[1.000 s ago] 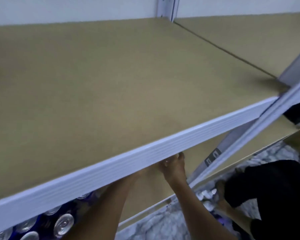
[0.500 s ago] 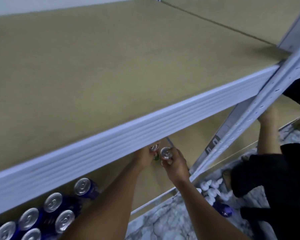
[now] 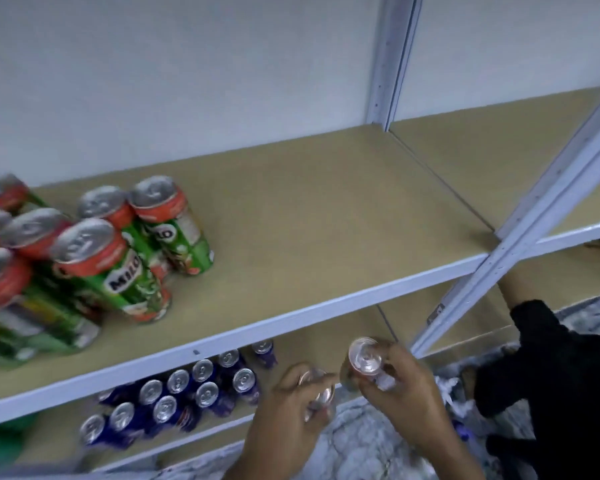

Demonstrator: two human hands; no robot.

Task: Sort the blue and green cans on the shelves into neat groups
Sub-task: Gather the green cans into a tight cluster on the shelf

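Observation:
My left hand [image 3: 291, 410] grips a can [image 3: 321, 393] whose silver top shows between the fingers; its colour is hidden. My right hand [image 3: 399, 386] holds a second can [image 3: 362, 356] upright, silver lid facing me. Both hands are out in front of the lower shelf, below the upper shelf's white front rail [image 3: 257, 327]. Several green Milo cans [image 3: 118, 268] with red tops stand grouped at the left of the upper shelf [image 3: 326, 209]. Several blue cans [image 3: 187, 393] stand clustered on the lower shelf.
A white upright post [image 3: 520, 254] crosses diagonally on the right. Another person in black [image 3: 551, 375] crouches at the right, one arm reaching into the lower shelf of the neighbouring bay. Marble-patterned floor [image 3: 361, 441] lies below.
Both hands have come back out from under the upper shelf, each with a can. The view has pulled back and tilted up, bringing the green cans on the upper shelf into sight.

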